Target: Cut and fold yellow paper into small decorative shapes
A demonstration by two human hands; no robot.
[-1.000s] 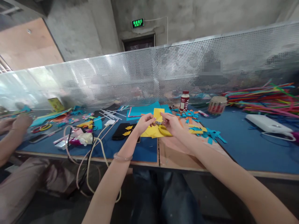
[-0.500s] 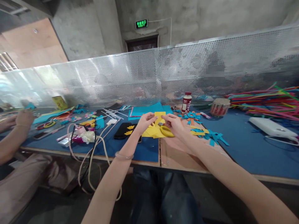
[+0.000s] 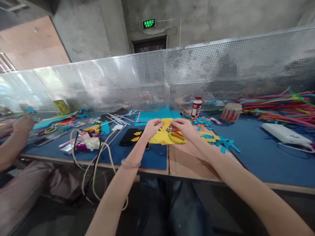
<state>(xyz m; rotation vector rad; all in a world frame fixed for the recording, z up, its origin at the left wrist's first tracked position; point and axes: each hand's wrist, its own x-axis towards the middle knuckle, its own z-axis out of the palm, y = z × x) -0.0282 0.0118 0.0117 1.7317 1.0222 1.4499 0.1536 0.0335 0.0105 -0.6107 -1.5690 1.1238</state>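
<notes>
Between my two hands is a small piece of yellow paper (image 3: 167, 121), raised a little above the table. My left hand (image 3: 153, 128) pinches its left side, and my right hand (image 3: 184, 127) pinches its right side. Below them lie more yellow paper sheets (image 3: 157, 140) and a pair of scissors with yellow handles (image 3: 178, 137). Small yellow cut-outs (image 3: 136, 136) rest on a dark phone just left of my left hand. To the right of my right hand are blue paper cut-outs (image 3: 225, 143) and yellow strips.
Blue sheets (image 3: 157, 114) lie behind my hands, near a red-capped bottle (image 3: 196, 107). Cables (image 3: 108, 154) hang over the front edge at left. Pipe cleaners (image 3: 278, 105) and a white power bank (image 3: 286, 134) are at right. Another person's hand (image 3: 23, 124) works at far left.
My right hand has moved slightly, its fingers now straighter along the yellow paper. The held paper has shifted a little left and sits lower between the fingers.
</notes>
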